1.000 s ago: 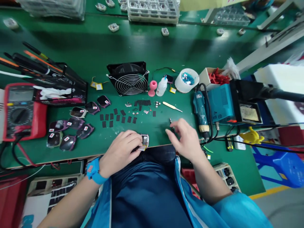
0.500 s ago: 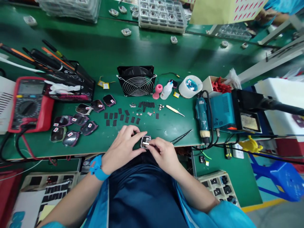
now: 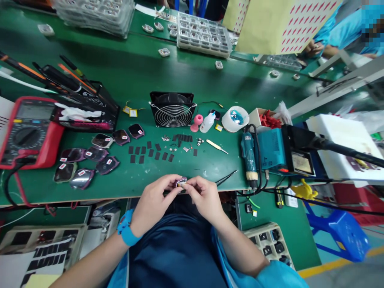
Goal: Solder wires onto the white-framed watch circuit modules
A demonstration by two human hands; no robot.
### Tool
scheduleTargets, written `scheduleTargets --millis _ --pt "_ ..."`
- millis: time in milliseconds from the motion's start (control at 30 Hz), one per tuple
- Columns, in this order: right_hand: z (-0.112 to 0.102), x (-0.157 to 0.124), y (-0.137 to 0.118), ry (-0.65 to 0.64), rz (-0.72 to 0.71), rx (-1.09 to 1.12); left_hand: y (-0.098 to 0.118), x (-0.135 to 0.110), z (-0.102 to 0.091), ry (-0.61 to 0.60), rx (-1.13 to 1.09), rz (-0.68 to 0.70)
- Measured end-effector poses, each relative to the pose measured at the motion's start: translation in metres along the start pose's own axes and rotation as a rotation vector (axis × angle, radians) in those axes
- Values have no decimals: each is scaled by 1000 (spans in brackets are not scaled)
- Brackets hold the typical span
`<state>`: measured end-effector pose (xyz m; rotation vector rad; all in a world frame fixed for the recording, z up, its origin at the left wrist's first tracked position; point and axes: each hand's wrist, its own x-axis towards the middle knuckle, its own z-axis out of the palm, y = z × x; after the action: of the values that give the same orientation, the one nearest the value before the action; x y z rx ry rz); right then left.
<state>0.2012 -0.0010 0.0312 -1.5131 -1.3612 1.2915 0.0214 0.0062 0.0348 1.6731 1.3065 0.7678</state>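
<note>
My left hand and my right hand meet at the near edge of the green bench. Both pinch a small purple watch case between their fingertips, tilted so its edge faces me. Black tweezers lie on the bench just right of my right hand. Several small black pads and tiny metal parts are spread on the bench beyond my hands. A cluster of purple watch cases with dark screens lies to the left.
A red multimeter and a black tool tray stand at left. A black fan, pink stand, white bottle and tape roll sit behind. A blue screwdriver and soldering station are at right. Another person sits far right.
My right hand left the tweezers on the bench and joined my left hand on the watch case. The case has been lifted and tilted on edge. The view shifted upward.
</note>
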Motion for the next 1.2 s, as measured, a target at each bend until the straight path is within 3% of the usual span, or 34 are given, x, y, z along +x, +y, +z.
scheduleTargets --millis 200,400,633,967,1067,1200 --pt "-2 -1 3 -6 79 107 3 -3 2 34 -382 -307" --pt "-7 -3 6 -87 210 353 8 -1 -2 5 -554 -408" --pt "-10 3 -2 -211 303 447 11 -2 -6 -8 -641 -441" --pt "-12 1 -6 -238 336 472 14 -3 -8 -10 -595 -450" --pt "-8 -1 -4 -206 273 431 15 -3 -5 -10 -565 -423" --pt "0 -5 -1 -108 79 252 13 -2 -3 -10 -491 -382"
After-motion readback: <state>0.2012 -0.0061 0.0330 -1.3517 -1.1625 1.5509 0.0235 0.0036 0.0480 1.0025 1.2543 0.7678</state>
